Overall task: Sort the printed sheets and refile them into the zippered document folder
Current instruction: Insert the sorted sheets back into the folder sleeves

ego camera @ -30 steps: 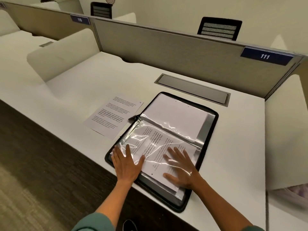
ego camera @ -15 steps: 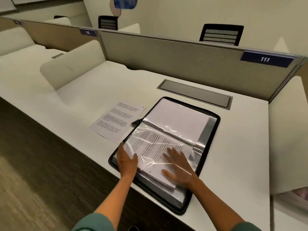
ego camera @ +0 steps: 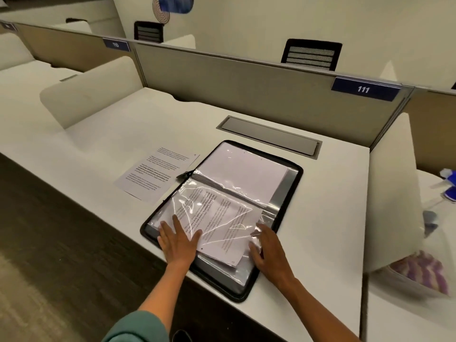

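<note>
A black zippered document folder lies open on the white desk, its near end at the front edge. Blank white pages fill its far half. On the near half a crinkled clear plastic sleeve covers a skewed stack of printed sheets. My left hand lies flat with spread fingers on the sleeve's near left corner. My right hand rests with straight fingers on the right edge of the sleeve and sheets. One more printed sheet lies on the desk, left of the folder.
A grey cable tray lid is set into the desk behind the folder. A fabric partition with a blue "111" tag closes the back. White side dividers flank the desk; the neighbouring desk at right holds blue and purple items.
My right hand slid from the middle of the sheets to their right edge. My left hand flattened out again on the near left corner. The sleeve now lies flatter over the sheets.
</note>
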Available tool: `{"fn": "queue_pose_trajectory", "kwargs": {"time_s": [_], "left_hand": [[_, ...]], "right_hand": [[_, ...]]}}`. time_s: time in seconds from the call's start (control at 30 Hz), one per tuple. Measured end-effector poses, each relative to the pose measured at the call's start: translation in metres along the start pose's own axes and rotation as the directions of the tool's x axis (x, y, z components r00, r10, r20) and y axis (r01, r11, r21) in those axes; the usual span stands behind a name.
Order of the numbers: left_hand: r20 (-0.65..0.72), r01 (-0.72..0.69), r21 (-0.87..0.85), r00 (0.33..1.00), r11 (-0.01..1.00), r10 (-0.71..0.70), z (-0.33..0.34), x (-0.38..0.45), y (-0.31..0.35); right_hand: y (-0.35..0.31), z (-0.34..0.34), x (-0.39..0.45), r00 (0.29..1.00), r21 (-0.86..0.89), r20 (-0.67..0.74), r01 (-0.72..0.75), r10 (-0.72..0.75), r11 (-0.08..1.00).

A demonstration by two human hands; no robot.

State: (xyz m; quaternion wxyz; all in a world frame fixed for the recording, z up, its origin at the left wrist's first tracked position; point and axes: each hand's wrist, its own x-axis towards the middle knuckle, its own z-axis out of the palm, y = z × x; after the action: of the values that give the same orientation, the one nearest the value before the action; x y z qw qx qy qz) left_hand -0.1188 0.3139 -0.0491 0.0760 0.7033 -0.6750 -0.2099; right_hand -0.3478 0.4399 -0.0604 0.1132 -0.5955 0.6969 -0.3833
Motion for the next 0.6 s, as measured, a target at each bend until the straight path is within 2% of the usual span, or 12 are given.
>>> {"fn": "queue_pose_trajectory", "kwargs": {"time_s": [0.1,0.2,0.3,0.37,0.47,0.53,0.6], "left_hand": [[-0.086,-0.042,-0.098,0.996,0.994,0.033,-0.003,-0.006,0.012],[-0.222,-0.102,-0.345,0.975,0.933,0.024,-0.002,-0.016,0.027],[-0.179,-0.024,-0.65,0.976,0.76,-0.123,-0.003,-0.037,0.04],[-0.136,0.03,-0.773,0.968,0.633,-0.212,-0.006,-0.048,0.047],[-0.056,0.086,-0.902,0.948,0.422,-0.314,-0.01,-0.049,0.05],[0.009,0.115,-0.955,0.933,0.273,-0.36,-0.015,-0.046,0.051],[0.056,0.133,-0.976,0.919,0.174,-0.39,-0.023,-0.045,0.054]], "right_hand": [[0.004,-0.006,-0.008,0.999,0.045,-0.052,0.0,0.003,0.999],[-0.003,-0.018,-0.014,0.997,0.087,-0.069,0.027,-0.021,0.996],[-0.005,-0.027,-0.019,0.994,0.063,-0.023,0.105,-0.103,0.993],[-0.005,-0.03,-0.021,0.986,-0.004,0.054,0.158,-0.157,0.987],[-0.006,-0.028,-0.02,0.956,-0.109,0.153,0.269,-0.251,0.957],[-0.009,-0.027,-0.02,0.94,-0.119,0.172,0.315,-0.293,0.941],[-0.011,-0.023,-0.021,0.934,-0.125,0.181,0.332,-0.307,0.935]]}}
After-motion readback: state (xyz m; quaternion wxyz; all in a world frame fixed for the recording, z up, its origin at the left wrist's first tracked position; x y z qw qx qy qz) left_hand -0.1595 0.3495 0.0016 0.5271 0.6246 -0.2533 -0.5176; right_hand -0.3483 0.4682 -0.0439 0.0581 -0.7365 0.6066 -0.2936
